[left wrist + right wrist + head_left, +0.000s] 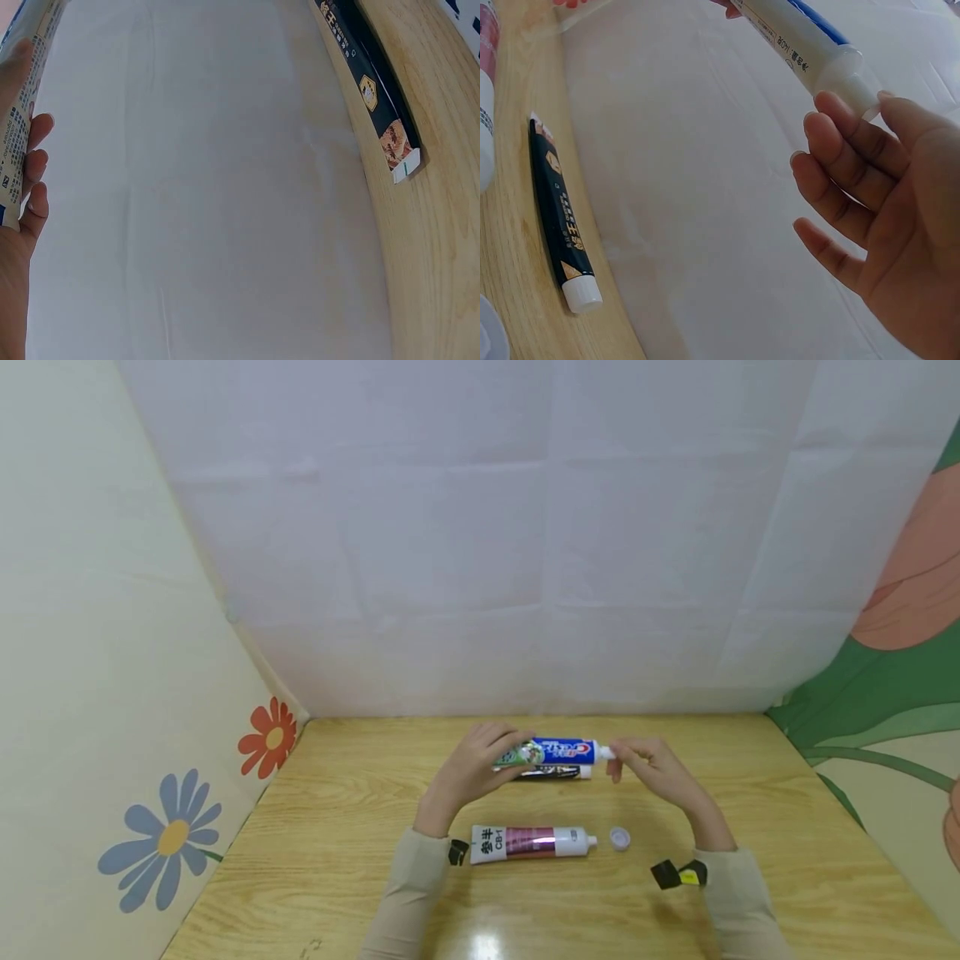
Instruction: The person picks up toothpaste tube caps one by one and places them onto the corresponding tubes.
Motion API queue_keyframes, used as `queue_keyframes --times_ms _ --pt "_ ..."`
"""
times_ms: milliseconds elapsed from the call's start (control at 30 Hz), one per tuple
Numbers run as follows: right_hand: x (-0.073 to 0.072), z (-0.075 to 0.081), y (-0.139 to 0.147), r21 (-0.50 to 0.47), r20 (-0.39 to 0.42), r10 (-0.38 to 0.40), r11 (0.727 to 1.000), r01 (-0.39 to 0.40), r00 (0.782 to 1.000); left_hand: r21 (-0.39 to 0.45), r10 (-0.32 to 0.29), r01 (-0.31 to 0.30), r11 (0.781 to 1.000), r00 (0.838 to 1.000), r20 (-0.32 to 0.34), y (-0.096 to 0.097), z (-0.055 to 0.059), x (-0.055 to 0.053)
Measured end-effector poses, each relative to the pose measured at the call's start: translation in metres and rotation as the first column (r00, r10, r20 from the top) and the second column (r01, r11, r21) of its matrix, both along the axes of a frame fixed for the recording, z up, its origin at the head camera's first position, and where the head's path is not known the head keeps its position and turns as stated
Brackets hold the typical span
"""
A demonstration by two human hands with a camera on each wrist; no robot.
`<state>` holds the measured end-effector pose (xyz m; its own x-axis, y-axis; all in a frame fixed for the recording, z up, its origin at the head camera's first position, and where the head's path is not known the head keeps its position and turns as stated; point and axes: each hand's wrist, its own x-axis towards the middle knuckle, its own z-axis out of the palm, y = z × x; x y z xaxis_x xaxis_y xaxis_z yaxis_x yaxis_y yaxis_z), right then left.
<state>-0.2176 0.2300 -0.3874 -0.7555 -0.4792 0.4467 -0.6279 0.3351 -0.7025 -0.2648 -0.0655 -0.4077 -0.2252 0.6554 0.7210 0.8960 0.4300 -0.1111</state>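
Observation:
A blue, white and green toothpaste tube [566, 751] is held up level above the table, its capped end pointing right. My left hand [478, 763] grips its tail end, fingers wrapped round it. At the other end, my right hand [655, 768] pinches the white cap [857, 95] between thumb and index finger, the other fingers spread loosely. The cap sits on the tube's neck. Behind and below the raised tube lies a black toothpaste tube [557, 201] with its white cap on, partly hidden in the head view.
Nearer me, a white and pink toothpaste tube [530, 843] lies on the wooden table [337, 835] with its nozzle bare. A loose white round cap [619, 837] rests just right of that nozzle. A white cloth [525, 568] hangs along the table's back edge.

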Motion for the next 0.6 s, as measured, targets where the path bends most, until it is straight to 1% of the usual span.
queue_keyframes --times_ms 267,500,600 --pt "0.000 -0.001 0.000 0.006 0.028 -0.002 1.000 0.002 1.000 0.008 -0.009 0.009 1.000 1.000 0.006 -0.002 0.001 0.000" --pt "-0.015 -0.020 0.008 0.034 0.051 -0.026 0.999 0.025 0.998 0.013 -0.006 0.006 1.000 1.000 0.018 -0.005 0.001 0.001" --pt "-0.016 -0.023 0.010 0.047 0.051 -0.051 0.998 0.048 0.997 0.014 -0.008 0.008 1.000 1.000 0.019 -0.005 0.001 0.000"
